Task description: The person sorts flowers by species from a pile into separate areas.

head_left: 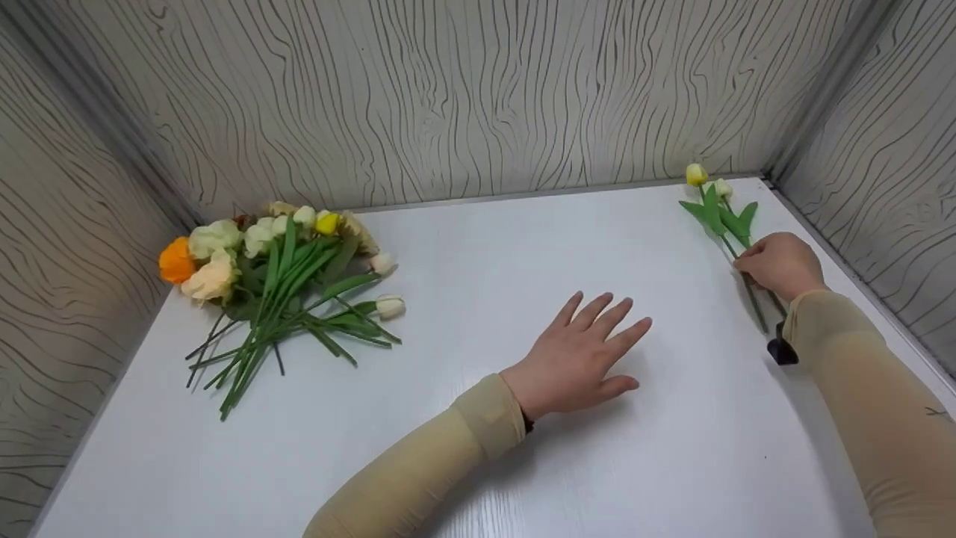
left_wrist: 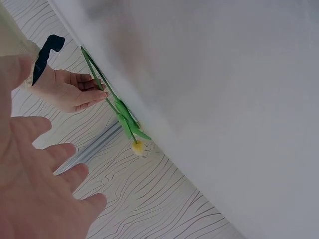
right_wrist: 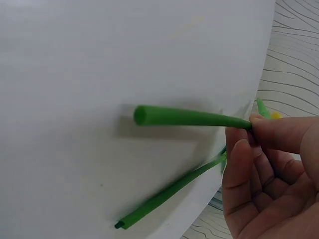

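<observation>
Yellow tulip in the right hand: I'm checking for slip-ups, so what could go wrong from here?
1. The right hand pinches the yellow tulip by its thin stem, so the bloom end might swing or roll.
2. The white tulip lies close beside it and could get nudged.
3. In the flower pile, stems cross one another, so drawing one out may drag others along.
</observation>
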The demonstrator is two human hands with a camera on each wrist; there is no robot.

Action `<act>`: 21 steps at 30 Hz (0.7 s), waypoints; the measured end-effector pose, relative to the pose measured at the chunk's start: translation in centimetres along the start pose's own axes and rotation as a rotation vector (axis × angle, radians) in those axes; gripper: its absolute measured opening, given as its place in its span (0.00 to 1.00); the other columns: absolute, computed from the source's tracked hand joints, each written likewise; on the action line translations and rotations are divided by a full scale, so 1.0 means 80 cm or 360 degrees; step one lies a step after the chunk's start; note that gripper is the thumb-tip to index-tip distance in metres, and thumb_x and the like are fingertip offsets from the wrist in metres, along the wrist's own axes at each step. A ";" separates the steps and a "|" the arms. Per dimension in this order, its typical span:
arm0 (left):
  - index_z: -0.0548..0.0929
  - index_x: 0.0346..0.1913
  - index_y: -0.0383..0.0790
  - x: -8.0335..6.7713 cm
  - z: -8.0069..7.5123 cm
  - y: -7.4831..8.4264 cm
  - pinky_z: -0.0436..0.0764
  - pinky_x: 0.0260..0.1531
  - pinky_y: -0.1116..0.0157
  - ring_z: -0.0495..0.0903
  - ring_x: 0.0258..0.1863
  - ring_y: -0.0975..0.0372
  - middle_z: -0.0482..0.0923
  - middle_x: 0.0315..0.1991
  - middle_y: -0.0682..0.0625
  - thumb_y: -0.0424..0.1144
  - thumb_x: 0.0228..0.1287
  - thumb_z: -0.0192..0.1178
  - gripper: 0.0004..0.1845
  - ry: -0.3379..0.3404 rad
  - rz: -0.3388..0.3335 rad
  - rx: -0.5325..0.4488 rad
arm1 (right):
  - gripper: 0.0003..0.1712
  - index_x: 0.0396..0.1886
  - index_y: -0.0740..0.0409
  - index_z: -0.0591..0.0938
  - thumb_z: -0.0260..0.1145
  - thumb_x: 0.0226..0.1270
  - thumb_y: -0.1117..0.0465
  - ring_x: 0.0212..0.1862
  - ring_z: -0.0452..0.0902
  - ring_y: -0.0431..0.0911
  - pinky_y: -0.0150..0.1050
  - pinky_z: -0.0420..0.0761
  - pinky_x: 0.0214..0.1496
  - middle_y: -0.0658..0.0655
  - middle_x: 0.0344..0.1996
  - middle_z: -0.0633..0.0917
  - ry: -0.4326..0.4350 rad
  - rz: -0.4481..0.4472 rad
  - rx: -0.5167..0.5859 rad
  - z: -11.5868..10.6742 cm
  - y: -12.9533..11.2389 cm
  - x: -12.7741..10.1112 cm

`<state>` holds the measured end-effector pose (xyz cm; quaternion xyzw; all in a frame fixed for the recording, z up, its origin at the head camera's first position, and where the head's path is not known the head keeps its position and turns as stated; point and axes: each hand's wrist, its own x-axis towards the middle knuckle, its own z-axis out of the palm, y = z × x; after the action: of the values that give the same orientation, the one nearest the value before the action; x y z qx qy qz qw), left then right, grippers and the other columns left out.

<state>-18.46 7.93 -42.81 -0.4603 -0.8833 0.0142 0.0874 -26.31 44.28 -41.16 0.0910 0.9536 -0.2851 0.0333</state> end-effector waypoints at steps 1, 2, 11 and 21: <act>0.53 0.83 0.56 0.000 0.001 0.000 0.47 0.78 0.49 0.49 0.80 0.53 0.53 0.81 0.50 0.66 0.76 0.48 0.40 -0.0003 0.0003 -0.0004 | 0.19 0.46 0.75 0.82 0.64 0.73 0.58 0.30 0.77 0.49 0.42 0.76 0.30 0.57 0.27 0.84 0.0010 0.0000 -0.0011 0.001 0.000 -0.001; 0.53 0.83 0.56 -0.001 0.001 0.000 0.47 0.78 0.50 0.49 0.80 0.54 0.53 0.81 0.50 0.66 0.76 0.48 0.40 -0.0007 0.0004 -0.0007 | 0.19 0.45 0.75 0.83 0.65 0.72 0.59 0.30 0.76 0.50 0.42 0.75 0.29 0.57 0.27 0.84 0.0019 0.0000 -0.0023 0.001 0.001 -0.001; 0.54 0.82 0.55 -0.005 0.003 -0.003 0.48 0.78 0.52 0.50 0.80 0.55 0.53 0.81 0.51 0.65 0.77 0.47 0.39 -0.0062 -0.0005 -0.0061 | 0.16 0.40 0.74 0.84 0.68 0.67 0.61 0.33 0.77 0.54 0.41 0.74 0.30 0.61 0.28 0.84 0.0104 -0.0051 -0.0097 0.005 0.006 -0.002; 0.55 0.82 0.55 -0.008 0.006 -0.009 0.48 0.78 0.52 0.52 0.80 0.55 0.54 0.81 0.50 0.65 0.77 0.46 0.38 -0.0065 -0.0014 -0.0071 | 0.16 0.37 0.74 0.84 0.69 0.67 0.60 0.34 0.78 0.57 0.44 0.75 0.31 0.67 0.32 0.85 0.0146 -0.0095 -0.0175 0.008 0.010 -0.001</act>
<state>-18.79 6.99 -43.28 -0.4579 -0.8870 0.0033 0.0592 -26.06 44.53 -42.11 0.0736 0.9706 -0.2286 -0.0139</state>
